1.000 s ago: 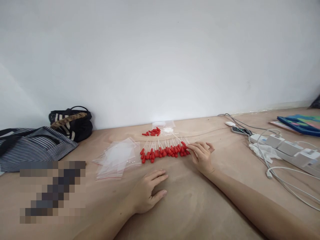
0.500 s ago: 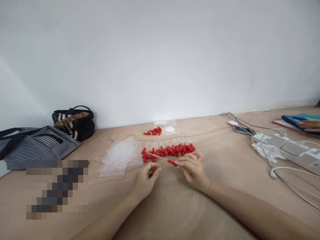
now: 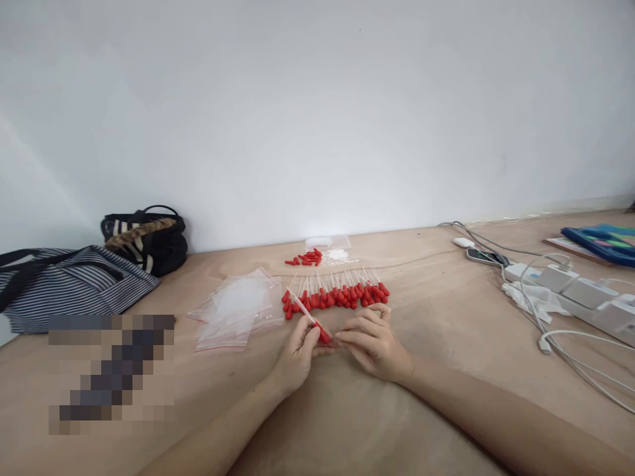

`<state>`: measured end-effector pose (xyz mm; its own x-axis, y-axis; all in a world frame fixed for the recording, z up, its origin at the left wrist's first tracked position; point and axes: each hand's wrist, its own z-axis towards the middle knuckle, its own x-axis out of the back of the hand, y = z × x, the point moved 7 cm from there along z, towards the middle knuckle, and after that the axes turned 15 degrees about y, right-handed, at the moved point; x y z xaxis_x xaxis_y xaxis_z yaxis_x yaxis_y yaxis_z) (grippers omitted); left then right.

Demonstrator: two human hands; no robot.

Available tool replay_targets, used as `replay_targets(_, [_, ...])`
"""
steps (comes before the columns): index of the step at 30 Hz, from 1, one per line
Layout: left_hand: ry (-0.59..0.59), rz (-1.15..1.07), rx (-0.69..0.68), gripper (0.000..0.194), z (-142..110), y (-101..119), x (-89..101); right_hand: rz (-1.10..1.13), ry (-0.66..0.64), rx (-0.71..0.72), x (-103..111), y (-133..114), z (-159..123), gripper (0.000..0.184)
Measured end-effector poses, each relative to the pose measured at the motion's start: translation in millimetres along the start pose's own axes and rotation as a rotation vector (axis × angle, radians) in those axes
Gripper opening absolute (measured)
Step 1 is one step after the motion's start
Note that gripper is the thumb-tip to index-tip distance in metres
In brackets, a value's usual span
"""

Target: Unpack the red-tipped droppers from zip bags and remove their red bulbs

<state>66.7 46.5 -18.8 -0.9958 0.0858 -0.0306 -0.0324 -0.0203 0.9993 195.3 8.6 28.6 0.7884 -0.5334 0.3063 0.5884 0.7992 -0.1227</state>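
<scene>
Red at its lower end, one clear-stemmed dropper (image 3: 323, 334) sits just below the middle of the frame, its tube slanting up to the left; whether a second stem lies alongside it I cannot tell. Two hands are at it — the left hand (image 3: 296, 357) pinches it between thumb and fingers, while the right hand (image 3: 380, 344) has its fingertips drawn together right by the red end, and I cannot tell whether they grip it. Just above lies one row of red-ended droppers (image 3: 342, 297), too overlapped to count, stems pointing up the frame. Behind that, at centre, come roughly a dozen loose red bulbs (image 3: 308, 258) in one cluster, beside one flat clear packet (image 3: 317, 243). Left of centre, several zip bags (image 3: 233, 307) overlap in one heap. Two carriers stand at the left — one striped bag (image 3: 74, 287) and one black bag (image 3: 169, 251). Toward the right edge are three white adapters (image 3: 581, 293) in a line, one crumpled tissue (image 3: 540, 301) and one dark device (image 3: 483, 256) with a green light
</scene>
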Motion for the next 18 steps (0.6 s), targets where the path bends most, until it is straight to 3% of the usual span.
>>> replay_targets(2, [0.022, 0.099, -0.059, 0.026, 1, 1, 4.5, -0.079, 0.031, 0.042, 5, 1, 1, 0.019])
replay_targets(5, [0.011, 0.377, -0.251, 0.018, 0, 13, 7.6, -0.187, 0.082, 0.125, 12, 0, 1, 0.022])
replay_targets(9, [-0.010, 0.719, -0.476, 0.016, -4, 30, 7.2, -0.236, 0.040, 0.216, 8, 1, -4, 0.034])
replay_targets(13, [-0.060, 0.809, -0.562, 0.015, -7, 37, 3.6, -0.233, -0.063, 0.186, -2, 6, -8, 0.031])
replay_targets(18, [-0.077, 0.791, -0.623, 0.014, -9, 35, 0.8, -0.217, -0.060, 0.161, -5, 5, -5, 0.021])
